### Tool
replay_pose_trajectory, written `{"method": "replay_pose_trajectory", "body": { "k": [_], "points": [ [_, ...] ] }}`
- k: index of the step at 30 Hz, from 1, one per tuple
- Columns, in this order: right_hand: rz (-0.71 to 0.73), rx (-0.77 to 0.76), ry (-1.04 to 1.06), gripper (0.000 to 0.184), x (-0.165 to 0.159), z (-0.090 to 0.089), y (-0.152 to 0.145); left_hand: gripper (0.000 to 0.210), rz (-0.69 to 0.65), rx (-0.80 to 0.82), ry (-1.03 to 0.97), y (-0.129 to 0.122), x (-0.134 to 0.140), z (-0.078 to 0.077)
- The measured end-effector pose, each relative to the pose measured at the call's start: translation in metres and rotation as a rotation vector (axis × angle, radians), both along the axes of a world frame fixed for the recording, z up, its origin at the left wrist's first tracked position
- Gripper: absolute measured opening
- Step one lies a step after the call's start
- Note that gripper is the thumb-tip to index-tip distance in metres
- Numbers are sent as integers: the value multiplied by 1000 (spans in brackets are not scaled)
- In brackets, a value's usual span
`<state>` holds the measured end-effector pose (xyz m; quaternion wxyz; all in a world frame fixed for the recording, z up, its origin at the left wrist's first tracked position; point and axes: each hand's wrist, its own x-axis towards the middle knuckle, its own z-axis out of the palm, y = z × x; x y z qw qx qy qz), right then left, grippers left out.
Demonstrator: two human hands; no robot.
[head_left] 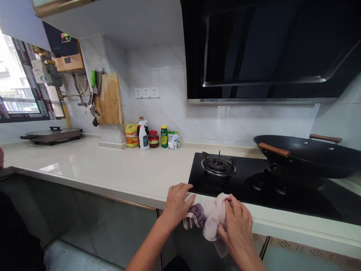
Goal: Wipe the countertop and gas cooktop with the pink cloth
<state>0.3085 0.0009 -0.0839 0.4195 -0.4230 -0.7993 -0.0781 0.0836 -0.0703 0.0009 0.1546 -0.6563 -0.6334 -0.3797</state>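
A pale pink cloth (216,216) with a purple patterned end is bunched over the counter's front edge. My right hand (239,226) is closed around its right side. My left hand (177,205) is just left of the cloth, fingers apart, by the front left corner of the black gas hob (242,192); whether its fingertips touch the counter I cannot tell. The left burner (219,165) of the hob is bare. On the right side of the hob rests a large black wok (307,158) with wooden handles.
Several bottles and jars, including a white spray bottle (143,137), stand against the wall. An electric pan (53,135) sits at the far left of the white counter (113,162). The range hood (262,49) overhangs the hob. A person's dark clothing (17,233) shows at lower left.
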Motion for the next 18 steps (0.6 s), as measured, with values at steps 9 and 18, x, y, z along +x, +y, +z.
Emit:
{"method": "replay_pose_trajectory", "body": {
  "k": [9,18],
  "points": [
    [75,-141,-236,111,-85,19,-11,32,233,-227,126,29,-25,-8],
    [218,236,-102,92,-45,11,-14,37,273,-383,142,19,-20,-2]
  ]
}}
